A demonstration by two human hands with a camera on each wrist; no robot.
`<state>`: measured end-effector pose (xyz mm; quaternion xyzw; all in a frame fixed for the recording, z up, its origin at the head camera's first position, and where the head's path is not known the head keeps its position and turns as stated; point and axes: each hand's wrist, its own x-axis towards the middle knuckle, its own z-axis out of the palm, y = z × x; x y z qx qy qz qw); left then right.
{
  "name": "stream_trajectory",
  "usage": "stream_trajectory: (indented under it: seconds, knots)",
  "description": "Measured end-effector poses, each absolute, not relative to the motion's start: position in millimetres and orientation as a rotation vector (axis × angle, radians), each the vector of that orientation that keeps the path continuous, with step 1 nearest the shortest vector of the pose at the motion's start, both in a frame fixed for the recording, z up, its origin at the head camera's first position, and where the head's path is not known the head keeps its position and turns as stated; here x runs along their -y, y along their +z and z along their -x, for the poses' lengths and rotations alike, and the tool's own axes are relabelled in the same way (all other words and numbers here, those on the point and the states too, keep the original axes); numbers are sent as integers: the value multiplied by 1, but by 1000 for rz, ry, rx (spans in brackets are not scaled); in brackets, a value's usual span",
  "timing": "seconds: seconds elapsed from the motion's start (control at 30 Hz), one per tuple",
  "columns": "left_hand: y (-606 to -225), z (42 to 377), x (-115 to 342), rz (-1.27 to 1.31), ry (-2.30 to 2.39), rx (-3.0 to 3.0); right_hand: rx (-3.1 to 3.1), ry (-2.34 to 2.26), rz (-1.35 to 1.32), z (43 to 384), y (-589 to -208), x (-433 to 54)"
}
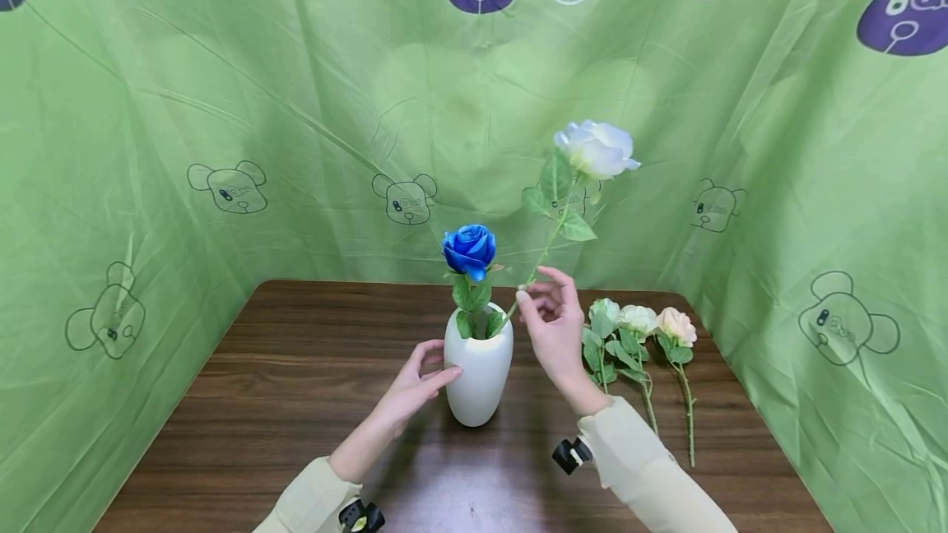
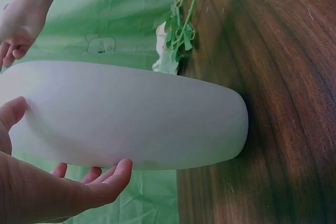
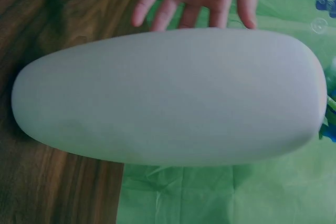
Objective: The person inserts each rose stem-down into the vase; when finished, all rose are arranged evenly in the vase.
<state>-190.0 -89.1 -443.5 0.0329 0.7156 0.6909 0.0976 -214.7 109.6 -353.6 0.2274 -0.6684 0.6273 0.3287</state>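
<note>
A white vase (image 1: pixel 477 377) stands upright on the table, with a blue rose (image 1: pixel 469 251) in its mouth. My left hand (image 1: pixel 416 383) holds the vase's left side, thumb toward the front and fingers at the side; its spread fingers (image 3: pixel 167 10) also show in the right wrist view. Between thumb and fingertips, my right hand (image 1: pixel 554 323) pinches the green stem of a white rose (image 1: pixel 597 150). That stem leans up to the right, and its lower end is hidden inside the vase's mouth. The left wrist view catches part of the right hand (image 2: pixel 21 27) beyond the vase.
Right of the vase, two whitish roses (image 1: pixel 638 319) and a pale pink rose (image 1: pixel 677 326) lie on the dark wooden table (image 1: pixel 311 352), stems toward me. Green cloth (image 1: pixel 311 146) with printed bears hangs behind and at both sides.
</note>
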Motion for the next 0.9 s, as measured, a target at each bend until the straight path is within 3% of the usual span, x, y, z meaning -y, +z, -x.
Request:
stream_trajectory:
  seconds: [0.47, 0.9]
  knots:
    - [-444, 190, 89, -114, 2050, -2111, 1962, 1333, -694, 203, -358, -97]
    - [-444, 191, 89, -120, 2048, -2111, 2035, 1308, -654, 217, -398, -105]
